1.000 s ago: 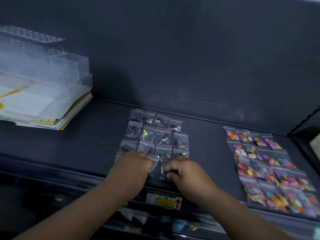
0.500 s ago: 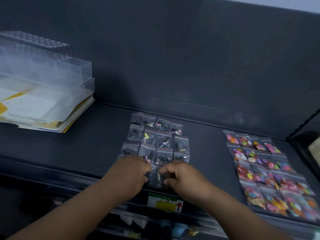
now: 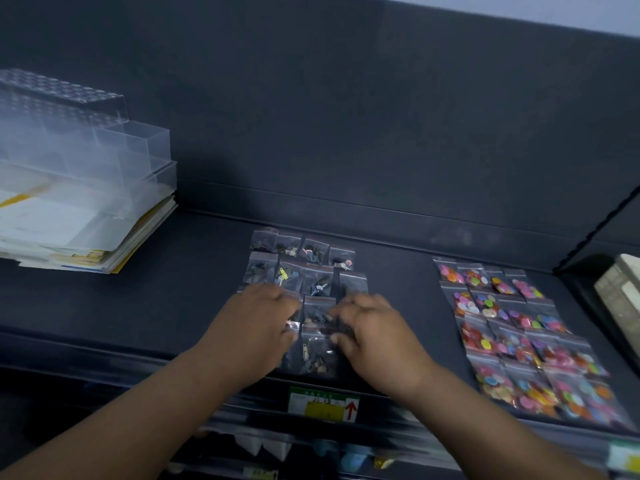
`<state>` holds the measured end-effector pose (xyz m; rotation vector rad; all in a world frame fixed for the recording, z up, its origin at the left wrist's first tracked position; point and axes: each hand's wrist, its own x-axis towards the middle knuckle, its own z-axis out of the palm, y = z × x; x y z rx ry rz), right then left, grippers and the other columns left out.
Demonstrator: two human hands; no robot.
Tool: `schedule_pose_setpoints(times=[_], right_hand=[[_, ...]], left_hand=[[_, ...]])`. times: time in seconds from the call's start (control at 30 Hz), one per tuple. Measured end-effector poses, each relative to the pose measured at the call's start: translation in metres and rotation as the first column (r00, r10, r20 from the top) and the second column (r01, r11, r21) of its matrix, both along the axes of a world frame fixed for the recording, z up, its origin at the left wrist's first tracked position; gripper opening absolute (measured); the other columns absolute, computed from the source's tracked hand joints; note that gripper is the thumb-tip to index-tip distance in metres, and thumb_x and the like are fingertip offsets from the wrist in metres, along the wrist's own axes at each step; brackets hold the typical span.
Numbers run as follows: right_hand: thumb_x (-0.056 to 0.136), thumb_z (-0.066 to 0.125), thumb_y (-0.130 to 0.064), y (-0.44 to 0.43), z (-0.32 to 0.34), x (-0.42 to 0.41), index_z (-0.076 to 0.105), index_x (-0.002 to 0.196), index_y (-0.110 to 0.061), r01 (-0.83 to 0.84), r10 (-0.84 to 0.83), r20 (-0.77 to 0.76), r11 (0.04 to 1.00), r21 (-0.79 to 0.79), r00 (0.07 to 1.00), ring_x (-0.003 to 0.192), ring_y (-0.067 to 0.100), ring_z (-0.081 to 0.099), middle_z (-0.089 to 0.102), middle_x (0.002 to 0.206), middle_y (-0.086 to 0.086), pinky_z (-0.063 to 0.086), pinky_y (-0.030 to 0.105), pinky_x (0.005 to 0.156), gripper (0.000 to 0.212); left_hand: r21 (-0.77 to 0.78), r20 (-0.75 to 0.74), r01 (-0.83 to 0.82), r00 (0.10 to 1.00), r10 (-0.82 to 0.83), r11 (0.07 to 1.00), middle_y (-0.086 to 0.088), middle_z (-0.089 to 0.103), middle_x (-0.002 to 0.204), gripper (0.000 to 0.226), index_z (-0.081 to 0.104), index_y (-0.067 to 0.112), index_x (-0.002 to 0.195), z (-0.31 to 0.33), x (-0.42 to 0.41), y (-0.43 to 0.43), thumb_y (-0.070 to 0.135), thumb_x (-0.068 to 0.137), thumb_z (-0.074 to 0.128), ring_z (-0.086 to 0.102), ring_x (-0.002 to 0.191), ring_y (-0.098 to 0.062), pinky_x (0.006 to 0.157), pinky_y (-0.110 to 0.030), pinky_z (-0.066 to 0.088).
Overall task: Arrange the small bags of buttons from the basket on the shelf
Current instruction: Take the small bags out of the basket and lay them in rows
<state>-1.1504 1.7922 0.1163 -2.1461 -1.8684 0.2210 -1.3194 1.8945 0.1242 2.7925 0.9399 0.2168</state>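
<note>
Several small clear bags of dark buttons [image 3: 317, 282] lie in a tight grid on the dark shelf [image 3: 156, 306]. Both hands hover over the grid's near rows. My left hand [image 3: 256, 327] has its fingers curled, the tips pinching the shiny edge of a dark-button bag [image 3: 293, 326]. The curled fingers and thumb of my right hand [image 3: 375, 332] pinch a neighbouring dark-button bag [image 3: 334, 327]. Between the hands, two more bags [image 3: 317, 355] stay uncovered. No basket is in view.
A second grid of colourful button bags [image 3: 519, 341] fills the shelf's right part. Clear plastic boxes on a stack of papers [image 3: 79, 188] sit at the left. A dark back wall closes the shelf. A green-yellow label [image 3: 323, 407] marks the front edge.
Both hands have slid a little farther onto the grid and moved slightly apart, uncovering the bags between them. The view has shifted slightly.
</note>
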Motion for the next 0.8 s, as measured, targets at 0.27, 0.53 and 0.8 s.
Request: schedule_pose_setpoints(times=[0.27,0.53,0.8], right_hand=[[0.090,0.053,-0.033,-0.039,0.016,0.043,0.045,0.139,-0.025,0.120,-0.123,0.239,0.992,0.026,0.963,0.144,0.028,0.020,0.033,0.152,0.004,0.015,0.043,0.116,0.050],[0.078,0.051,-0.037,-0.115,0.048,0.125,0.058,0.126,-0.021,0.335,-0.350,0.219,0.936,0.105,0.911,0.129,0.032,0.044,0.050,0.139,0.006,0.032,0.045,0.107,0.051],[0.085,0.055,-0.034,-0.206,0.060,0.261,0.051,0.134,-0.022,0.381,-0.397,0.215,0.917,0.113,0.892,0.133,0.028,0.038,0.043,0.144,0.005,0.029,0.039,0.111,0.051]], left_hand=[[0.176,-0.022,0.115,0.993,-0.113,0.978,-0.007,0.046,0.142,0.058,0.050,0.019,0.136,0.014,0.044,-0.012,0.037,0.083,0.067,0.036,0.135,-0.031,0.108,-0.045,0.029],[0.147,0.047,0.257,0.963,-0.267,0.955,0.000,0.028,0.153,0.062,0.031,0.026,0.146,0.037,0.144,-0.064,0.045,0.092,0.051,0.018,0.143,-0.020,0.115,-0.035,0.012],[0.132,0.135,0.378,0.909,-0.395,0.916,-0.001,0.040,0.144,0.054,0.044,0.023,0.138,0.054,0.298,-0.158,0.040,0.089,0.058,0.033,0.134,-0.019,0.109,-0.032,0.023]])
